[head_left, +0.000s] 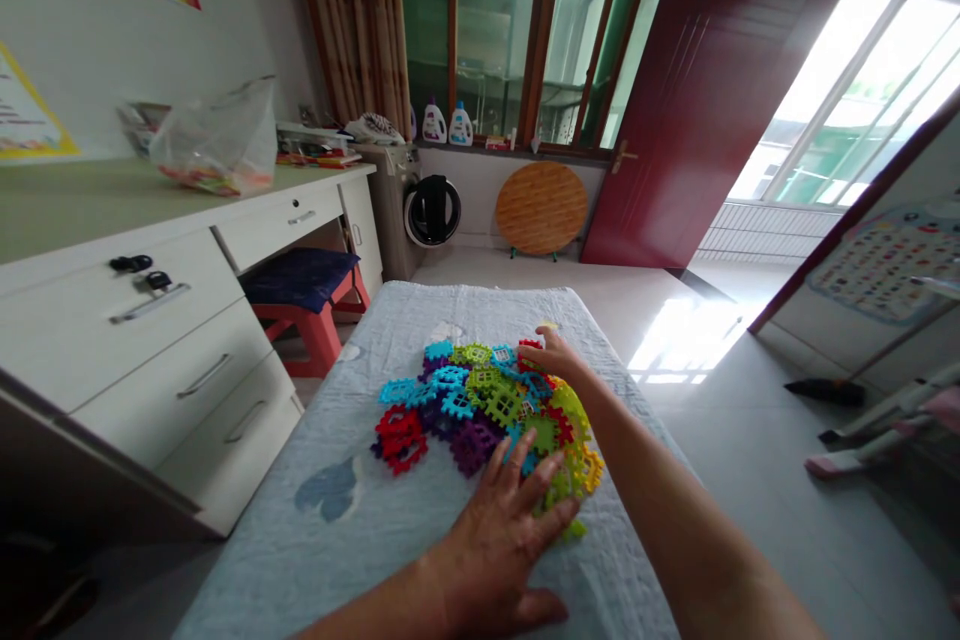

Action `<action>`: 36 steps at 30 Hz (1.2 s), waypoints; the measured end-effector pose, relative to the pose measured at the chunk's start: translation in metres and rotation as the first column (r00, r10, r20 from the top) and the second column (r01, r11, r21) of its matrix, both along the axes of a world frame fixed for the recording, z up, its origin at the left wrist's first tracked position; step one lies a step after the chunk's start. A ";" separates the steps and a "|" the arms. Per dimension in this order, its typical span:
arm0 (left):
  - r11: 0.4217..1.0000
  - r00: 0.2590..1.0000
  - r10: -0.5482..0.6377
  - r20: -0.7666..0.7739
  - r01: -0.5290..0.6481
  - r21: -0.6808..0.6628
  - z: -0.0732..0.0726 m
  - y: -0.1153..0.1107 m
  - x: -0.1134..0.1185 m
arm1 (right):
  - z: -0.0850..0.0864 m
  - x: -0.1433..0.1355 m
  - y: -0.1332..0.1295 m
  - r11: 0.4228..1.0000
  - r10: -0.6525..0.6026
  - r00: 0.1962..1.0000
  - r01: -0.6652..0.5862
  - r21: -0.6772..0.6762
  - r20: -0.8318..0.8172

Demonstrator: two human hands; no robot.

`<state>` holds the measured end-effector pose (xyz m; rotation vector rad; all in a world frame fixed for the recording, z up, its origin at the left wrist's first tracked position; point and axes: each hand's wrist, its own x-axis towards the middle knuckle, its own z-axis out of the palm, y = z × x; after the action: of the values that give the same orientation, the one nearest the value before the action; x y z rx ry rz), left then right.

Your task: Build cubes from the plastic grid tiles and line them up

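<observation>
Several plastic interlocking building pieces with notched edges lie heaped on a cloth-covered table (450, 310). Blue pieces (457, 402), green pieces (501, 400) and purple pieces (474, 446) make up its middle. A red group (401, 438) sits at the left edge, and yellow pieces (574, 410) run down the right side. My left hand (506, 525) is spread open, palm down, its fingertips on the near right part of the heap. My right hand (555, 357) reaches to the far right edge with fingers apart, beside a red piece (529, 348); its palm side is hidden.
On the left stands a white desk (202, 210) with drawers and a plastic bag (225, 145) on top. A red stool (307, 320) is tucked under it. Beyond are a washing machine (397, 210), a round wooden tabletop (541, 208) against the wall and a red door (690, 90).
</observation>
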<state>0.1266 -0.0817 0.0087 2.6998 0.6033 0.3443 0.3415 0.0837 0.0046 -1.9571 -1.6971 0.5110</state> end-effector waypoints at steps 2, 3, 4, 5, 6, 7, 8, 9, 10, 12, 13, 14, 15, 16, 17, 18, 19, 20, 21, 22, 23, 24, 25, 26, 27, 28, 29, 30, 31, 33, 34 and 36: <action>0.999 0.999 0.023 -0.035 -0.022 0.033 -0.008 -0.001 0.008 | -0.006 -0.010 0.009 0.997 0.040 0.996 -0.034 -0.068 0.081; 0.997 0.998 0.048 -0.041 -0.046 0.064 -0.012 0.001 0.008 | -0.008 -0.015 0.011 0.995 0.074 0.991 -0.067 -0.070 0.108; 0.992 0.996 0.074 -0.040 -0.069 0.104 -0.016 0.003 0.007 | -0.009 -0.019 0.012 0.994 0.105 0.987 -0.099 -0.054 0.121; 0.985 0.995 0.094 -0.038 -0.087 0.148 -0.020 0.006 0.005 | -0.010 -0.022 0.012 0.992 0.130 0.984 -0.128 -0.022 0.120; 0.976 0.993 0.109 -0.035 -0.101 0.192 -0.023 0.010 0.001 | -0.010 -0.024 0.012 0.987 0.154 0.982 -0.157 0.019 0.105; 0.965 0.992 0.125 -0.028 -0.115 0.234 -0.025 0.014 -0.004 | -0.009 -0.026 0.010 0.981 0.178 0.981 -0.184 0.062 0.081; 0.954 0.990 0.139 -0.018 -0.129 0.272 -0.027 0.018 -0.010 | -0.008 -0.027 0.007 0.973 0.202 0.978 -0.206 0.103 0.049; 0.942 0.988 0.152 -0.007 -0.143 0.304 -0.029 0.021 -0.015 | -0.005 -0.029 0.003 0.963 0.232 0.973 -0.231 0.141 0.014; 0.931 0.986 0.167 0.004 -0.159 0.329 -0.030 0.025 -0.022 | 0.000 -0.030 -0.003 0.950 0.266 0.964 -0.258 0.176 -0.021; 0.912 0.981 0.191 0.019 -0.185 0.365 -0.031 0.032 -0.035 | 0.011 -0.035 -0.019 0.918 0.348 0.934 -0.323 0.231 -0.080; 0.905 0.980 0.200 0.022 -0.193 0.380 -0.030 0.035 -0.041 | 0.018 -0.038 -0.028 0.896 0.395 0.914 -0.361 0.257 -0.093; 0.897 0.979 0.204 0.029 -0.199 0.394 -0.030 0.037 -0.048 | 0.026 -0.041 -0.038 0.868 0.459 0.883 -0.421 0.262 -0.100; 0.890 0.977 0.208 0.037 -0.205 0.407 -0.029 0.039 -0.055 | 0.033 -0.044 -0.048 0.822 0.548 0.831 -0.511 0.252 -0.100; 0.884 0.976 0.213 0.045 -0.212 0.417 -0.027 0.040 -0.063 | 0.040 -0.046 -0.056 0.753 0.647 0.756 -0.614 0.235 -0.099; 0.878 0.974 0.221 0.053 -0.222 0.424 -0.026 0.041 -0.070 | 0.046 -0.048 -0.062 0.694 0.715 0.693 -0.684 0.224 -0.097; 0.874 0.970 0.235 0.057 -0.236 0.425 -0.024 0.040 -0.077 | 0.051 -0.049 -0.066 0.642 0.765 0.634 -0.739 0.206 -0.111; 0.870 0.965 0.253 0.065 -0.256 0.421 -0.022 0.039 -0.084 | 0.054 -0.050 -0.066 0.613 0.790 0.599 -0.767 0.188 -0.130; 0.866 0.958 0.277 0.079 -0.285 0.411 -0.021 0.036 -0.090 | 0.056 -0.050 -0.063 0.618 0.786 0.600 -0.767 0.171 -0.148; 0.862 0.946 0.309 0.098 -0.322 0.392 -0.020 0.032 -0.095 | 0.056 -0.052 -0.057 0.656 0.755 0.637 -0.739 0.154 -0.158; 0.856 0.931 0.345 0.122 -0.365 0.367 -0.020 0.028 -0.100 | 0.055 -0.053 -0.049 0.716 0.698 0.701 -0.684 0.136 -0.149; 0.848 0.911 0.386 0.144 -0.412 0.335 -0.021 0.024 -0.104 | 0.052 -0.056 -0.038 0.789 0.614 0.780 -0.603 0.121 -0.118; 0.838 0.890 0.428 0.157 -0.456 0.300 -0.023 0.019 -0.106 | 0.047 -0.060 -0.026 0.858 0.511 0.857 -0.503 0.110 -0.067; 0.827 0.869 0.468 0.162 -0.495 0.266 -0.025 0.015 -0.107 | 0.042 -0.064 -0.013 0.900 0.430 0.903 -0.428 0.079 -0.010; 0.815 0.849 0.505 0.158 -0.529 0.235 -0.028 0.011 -0.106 | 0.036 -0.070 -0.001 0.927 0.372 0.928 -0.373 0.038 0.031; 0.804 0.832 0.534 0.151 -0.555 0.211 -0.031 0.007 -0.104 | 0.030 -0.075 0.010 0.949 0.316 0.947 -0.316 -0.011 0.057; 0.794 0.816 0.559 0.144 -0.577 0.191 -0.034 0.004 -0.100 | 0.023 -0.081 0.018 0.955 0.290 0.954 -0.285 -0.076 0.068; 0.786 0.805 0.577 0.138 -0.593 0.177 -0.037 0.002 -0.096 | 0.018 -0.087 0.025 0.951 0.291 0.953 -0.281 -0.128 0.077; 0.779 0.797 0.589 0.134 -0.604 0.167 -0.039 0.001 -0.090 | 0.013 -0.092 0.030 0.943 0.307 0.948 -0.290 -0.161 0.089; 0.774 0.792 0.597 0.129 -0.611 0.164 -0.041 0.000 -0.084 | 0.009 -0.096 0.032 0.933 0.335 0.937 -0.314 -0.177 0.101; 0.760 0.778 0.616 0.119 -0.628 0.168 -0.043 0.001 -0.073 | 0.004 -0.102 0.033 0.903 0.414 0.902 -0.390 -0.179 0.121; 0.747 0.767 0.632 0.115 -0.642 0.172 -0.043 0.003 -0.069 | 0.004 -0.104 0.032 0.880 0.462 0.879 -0.438 -0.182 0.121; 0.719 0.740 0.664 0.111 -0.672 0.177 -0.044 0.008 -0.062 | 0.005 -0.104 0.028 0.815 0.566 0.819 -0.537 -0.220 0.098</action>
<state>0.0643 -0.0736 -0.0353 2.5442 1.6228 0.6706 0.2376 0.1122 0.0096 -1.6245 -2.4197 0.7540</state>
